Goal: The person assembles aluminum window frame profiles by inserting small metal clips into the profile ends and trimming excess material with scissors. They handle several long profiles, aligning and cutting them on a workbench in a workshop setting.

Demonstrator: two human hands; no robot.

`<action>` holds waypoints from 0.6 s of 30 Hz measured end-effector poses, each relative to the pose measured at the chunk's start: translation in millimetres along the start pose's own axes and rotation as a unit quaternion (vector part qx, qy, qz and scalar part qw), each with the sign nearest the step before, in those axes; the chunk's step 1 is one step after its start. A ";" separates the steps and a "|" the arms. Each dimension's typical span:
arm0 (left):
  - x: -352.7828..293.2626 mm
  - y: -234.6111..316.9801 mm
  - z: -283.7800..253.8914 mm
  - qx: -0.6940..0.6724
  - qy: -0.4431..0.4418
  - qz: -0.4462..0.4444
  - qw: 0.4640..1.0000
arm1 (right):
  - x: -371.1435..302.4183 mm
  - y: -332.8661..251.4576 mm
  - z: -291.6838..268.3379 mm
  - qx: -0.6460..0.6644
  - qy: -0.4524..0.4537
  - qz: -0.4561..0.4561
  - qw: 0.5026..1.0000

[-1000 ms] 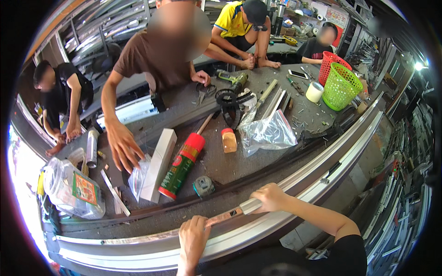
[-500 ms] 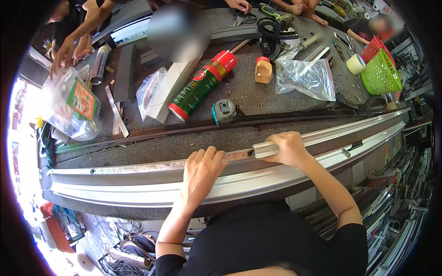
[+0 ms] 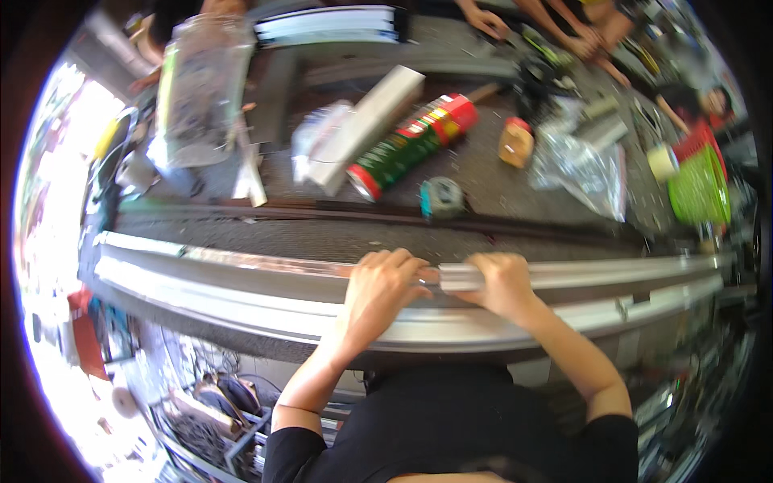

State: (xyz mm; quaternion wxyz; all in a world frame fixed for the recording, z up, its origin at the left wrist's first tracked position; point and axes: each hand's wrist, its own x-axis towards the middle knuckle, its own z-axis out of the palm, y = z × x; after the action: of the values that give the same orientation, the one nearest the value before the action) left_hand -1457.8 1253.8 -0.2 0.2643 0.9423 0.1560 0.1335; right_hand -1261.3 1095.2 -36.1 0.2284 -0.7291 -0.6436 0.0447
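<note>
A long silver aluminium rail (image 3: 241,278) lies along the near edge of the workbench. My left hand (image 3: 385,283) rests on top of it, fingers curled over a small light piece (image 3: 459,276) set on the rail. My right hand (image 3: 503,283) grips the same piece from the right. Both hands sit close together at the rail's middle. Just beyond them a teal tape measure (image 3: 441,197) lies on the dark bench top, with a red and green spray can (image 3: 411,145) on its side behind it.
A white box (image 3: 366,125), clear plastic bags (image 3: 584,165), a small brown bottle (image 3: 516,142) and a green basket (image 3: 699,183) sit on the bench. Other people's hands (image 3: 487,18) work at the far side. A thin dark bar (image 3: 322,213) runs along the bench.
The view has tipped further down and closer to the rail. My two hands have drawn together at the rail's middle, over the small light piece.
</note>
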 end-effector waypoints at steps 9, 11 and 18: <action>-54.2 86.2 -136.2 -0.631 0.261 0.416 0.600 | 16.3 -24.3 3.7 -0.004 0.032 -0.011 0.999; -67.8 108.8 -145.3 -0.619 0.344 0.481 0.517 | 15.8 -22.5 5.5 0.002 0.035 -0.015 0.999; -104.4 151.6 -134.0 -0.455 0.451 0.503 0.580 | 13.7 -20.5 7.3 0.002 0.017 0.012 1.000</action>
State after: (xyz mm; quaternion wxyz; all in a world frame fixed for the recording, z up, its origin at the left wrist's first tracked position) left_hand -1564.3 1153.9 174.5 0.4442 0.4450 -0.3248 0.7065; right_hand -1280.5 1111.7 -31.4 0.2404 -0.7366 -0.6311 0.0368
